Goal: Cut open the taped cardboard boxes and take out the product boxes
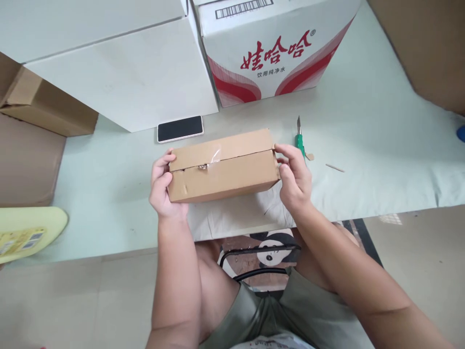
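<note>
White carton (232, 60) is bearing red lettering "娃哈哈®" (275, 51) above smaller dark text "饮用纯净水" (271, 72); barcode (243, 8) is showing on top. Yellow object's (51, 220) label (22, 241) is presenting illegible print.

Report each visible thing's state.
Small brown cardboard box: flap down, seam ragged in one spot.
Left hand: gripping box's left end.
Right hand: gripping its right end.
Green-handled metal knife: lying, blade exposed.
Black-screened rectangular smartphone: face up, screen dark.
White-and-red cardboard carton: standing.
Pale green cloth: spread, wrinkled near front edge.
</note>
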Demonstrator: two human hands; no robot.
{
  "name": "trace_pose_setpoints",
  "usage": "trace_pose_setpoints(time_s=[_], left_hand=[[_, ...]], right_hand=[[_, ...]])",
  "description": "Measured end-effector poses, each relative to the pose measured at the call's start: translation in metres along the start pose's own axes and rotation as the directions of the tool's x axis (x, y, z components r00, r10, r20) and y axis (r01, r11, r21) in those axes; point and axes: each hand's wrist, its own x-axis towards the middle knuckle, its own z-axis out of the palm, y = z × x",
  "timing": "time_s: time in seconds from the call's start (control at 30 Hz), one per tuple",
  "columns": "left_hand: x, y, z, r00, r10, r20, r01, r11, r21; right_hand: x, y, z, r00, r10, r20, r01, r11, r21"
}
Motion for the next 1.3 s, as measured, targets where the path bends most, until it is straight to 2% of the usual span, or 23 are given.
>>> trace_pose_setpoints(time_s=[0.1,0.2,0.3,0.37,0.5,0.6,0.73,0.93,1.13,1.23,1.3], left_hand=[[0.0,-0.001,0.0,1.0,0.003,0.004,-0.003,1.0,-0.018],[0.0,0.0,0.0,1.0,0.0,0.0,0.0,1.0,-0.027],[0.0,0.001,0.001,1.0,-0.004,-0.003,0.004,0.999,-0.034],[0.0,0.001,0.001,1.0,-0.011,-0.003,0.011,0.999,-0.041],[-0.001,0.0,0.0,1.0,-0.009,-0.005,0.008,0.999,-0.054],[0.0,0.0,0.0,1.0,-0.004,-0.003,0.004,0.999,-0.046],[-0.001,0.0,0.001,1.0,-0.006,-0.015,0.006,1.0,-0.026],[-0.002,-0.001,0.0,1.0,-0.002,-0.004,0.002,1.0,-0.013],[-0.001,-0.001,-0.001,1.0,-0.003,0.002,0.003,0.999,-0.034],[-0.001,0.0,-0.001,1.0,-0.002,0.001,0.002,1.0,-0.002],[-0.002,0.001,-0.001,1.0,-0.004,0.01,0.004,1.0,0.019]], right_hand=[[0.02,0.0,-0.009,0.997,0.057,0.06,-0.058,0.998,0.029],[0.04,-0.003,-0.02,0.978,0.081,0.193,-0.083,0.997,0.001],[0.052,-0.008,-0.028,0.951,0.091,0.294,-0.077,0.995,-0.06],[0.055,-0.011,-0.031,0.948,0.076,0.31,-0.04,0.992,-0.12],[0.055,-0.016,-0.028,0.959,-0.069,0.274,0.133,0.966,-0.222],[0.052,-0.013,-0.022,0.964,-0.174,0.203,0.227,0.932,-0.282],[0.046,-0.006,-0.015,0.97,-0.216,0.108,0.24,0.909,-0.34],[0.041,-0.001,-0.012,0.961,-0.266,0.069,0.274,0.91,-0.31],[0.038,0.003,-0.012,0.976,-0.205,0.078,0.219,0.927,-0.304],[0.035,0.015,-0.019,0.988,-0.15,-0.033,0.131,0.935,-0.33],[0.034,0.029,-0.028,0.992,-0.048,-0.12,-0.002,0.925,-0.381]])
